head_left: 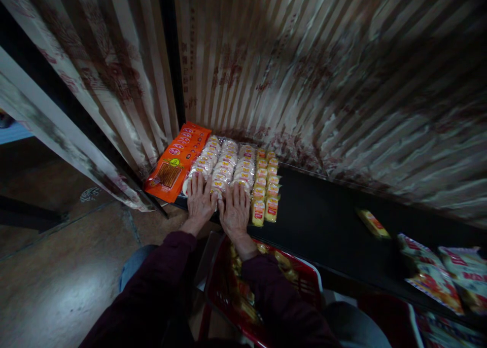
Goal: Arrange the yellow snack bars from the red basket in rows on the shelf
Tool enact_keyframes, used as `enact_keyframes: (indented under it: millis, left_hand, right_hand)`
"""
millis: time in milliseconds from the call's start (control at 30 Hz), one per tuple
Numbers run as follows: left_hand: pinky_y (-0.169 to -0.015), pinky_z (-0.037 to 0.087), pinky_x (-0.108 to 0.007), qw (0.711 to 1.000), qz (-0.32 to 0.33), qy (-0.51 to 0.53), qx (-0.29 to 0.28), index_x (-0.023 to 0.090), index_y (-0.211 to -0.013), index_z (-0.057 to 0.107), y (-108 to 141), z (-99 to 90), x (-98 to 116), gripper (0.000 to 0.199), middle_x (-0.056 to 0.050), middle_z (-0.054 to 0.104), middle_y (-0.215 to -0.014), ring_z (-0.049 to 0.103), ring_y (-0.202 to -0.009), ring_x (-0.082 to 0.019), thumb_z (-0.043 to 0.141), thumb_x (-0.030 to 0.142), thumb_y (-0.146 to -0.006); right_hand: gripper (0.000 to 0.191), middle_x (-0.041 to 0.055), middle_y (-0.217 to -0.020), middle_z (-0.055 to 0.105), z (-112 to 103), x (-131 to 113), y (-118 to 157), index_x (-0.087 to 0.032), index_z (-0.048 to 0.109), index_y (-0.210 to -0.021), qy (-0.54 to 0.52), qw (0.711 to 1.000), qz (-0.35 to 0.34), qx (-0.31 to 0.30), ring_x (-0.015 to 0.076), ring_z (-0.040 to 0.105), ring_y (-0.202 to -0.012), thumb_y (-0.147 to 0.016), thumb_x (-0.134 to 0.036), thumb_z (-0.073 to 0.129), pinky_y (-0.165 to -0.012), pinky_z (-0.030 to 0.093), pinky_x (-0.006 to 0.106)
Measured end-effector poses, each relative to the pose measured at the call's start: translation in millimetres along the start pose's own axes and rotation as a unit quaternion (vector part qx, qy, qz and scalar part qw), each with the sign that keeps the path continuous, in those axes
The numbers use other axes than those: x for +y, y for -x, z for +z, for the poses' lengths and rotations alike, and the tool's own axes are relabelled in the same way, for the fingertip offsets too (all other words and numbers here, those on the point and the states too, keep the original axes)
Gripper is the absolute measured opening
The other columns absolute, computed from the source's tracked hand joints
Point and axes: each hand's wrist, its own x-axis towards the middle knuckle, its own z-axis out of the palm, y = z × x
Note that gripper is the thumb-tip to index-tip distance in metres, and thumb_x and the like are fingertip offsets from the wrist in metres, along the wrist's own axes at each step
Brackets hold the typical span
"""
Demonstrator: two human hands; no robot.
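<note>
Both my hands rest side by side on the near end of several rows of round, white snack packs (223, 169) in clear wrappers. My left hand (200, 202) lies with fingers stretched over the front of the left rows. My right hand (235, 211) is spread over the front of the right row, fingers pointing away from me. Beside it are two rows of yellow-wrapped snack cakes (258, 211). To the left of the white packs lies a large orange snack bag (177, 158). Parts of the front packs are hidden under my fingers.
A black shelf (312, 206) carries the goods, with pleated printed curtain (266, 84) behind it. One yellow pack (373, 223) lies alone farther right, near white-and-red bags (431, 272). A red basket (315, 277) with yellow packs stands below the shelf edge. A dark post (173, 54) rises at left.
</note>
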Motion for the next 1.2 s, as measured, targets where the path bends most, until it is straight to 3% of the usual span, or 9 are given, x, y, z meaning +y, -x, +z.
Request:
enact_keyframes:
  millis: [200, 500, 800, 1067, 1200]
  left_hand:
    - [-0.114, 0.021, -0.055, 1.0, 0.002, 0.0, 0.002, 0.017, -0.142, 0.042, -1.3, 3.3, 0.9, 0.054, -0.015, 0.029, -0.154, 0.017, -0.145, -0.032, 0.041, 0.038, -0.092]
    - [-0.115, 0.021, -0.053, 0.999, 0.015, 0.016, 0.027, 0.013, -0.143, 0.04, 0.9, -0.3, 2.0, 0.056, -0.016, 0.031, -0.153, 0.018, -0.145, -0.03, 0.041, 0.037, -0.092]
    - [-0.115, 0.02, -0.055, 1.0, 0.027, 0.005, -0.005, 0.016, -0.141, 0.043, 3.9, 3.3, 5.1, 0.053, -0.015, 0.028, -0.154, 0.013, -0.146, -0.032, 0.041, 0.035, -0.092]
    - [-0.115, 0.02, -0.054, 1.0, 0.026, 0.006, 0.016, 0.013, -0.143, 0.04, 5.0, -3.3, 7.3, 0.055, -0.017, 0.025, -0.155, 0.012, -0.146, -0.03, 0.042, 0.035, -0.092]
    - [-0.116, 0.02, -0.052, 0.998, 0.058, 0.01, 0.011, 0.012, -0.14, 0.042, 13.4, -3.7, 13.9, 0.052, -0.016, 0.025, -0.155, 0.008, -0.146, -0.029, 0.042, 0.031, -0.092]
  right_hand:
    - [0.05, 0.0164, -0.153, 0.031, 5.1, 3.1, 0.1, -0.014, 0.04, -0.143, -0.006, 1.0, -0.002, 0.0, 0.0276, 0.019, -0.144, -0.096, -0.032, 0.04, -0.113, 0.019, 0.051]
    - [0.053, 0.0159, -0.155, 0.026, -4.3, 2.7, 6.5, -0.016, 0.038, -0.144, -0.003, 1.0, -0.009, 0.008, 0.0286, 0.016, -0.145, -0.095, -0.034, 0.043, -0.113, 0.019, 0.051]
    - [0.051, 0.0134, -0.154, 0.03, -2.5, 1.5, 8.8, -0.018, 0.039, -0.144, 0.002, 1.0, -0.004, -0.013, 0.0283, 0.017, -0.145, -0.094, -0.03, 0.043, -0.113, 0.019, 0.051]
    - [0.053, 0.0125, -0.156, 0.026, -6.1, 2.8, 11.8, -0.019, 0.035, -0.146, -0.008, 1.0, -0.02, 0.004, 0.0269, 0.016, -0.145, -0.094, -0.03, 0.041, -0.114, 0.018, 0.051]
    - [0.051, 0.0124, -0.153, 0.032, -7.8, 2.6, 16.7, -0.016, 0.036, -0.145, -0.012, 0.999, -0.032, 0.013, 0.0248, 0.018, -0.145, -0.095, -0.025, 0.038, -0.115, 0.018, 0.05]
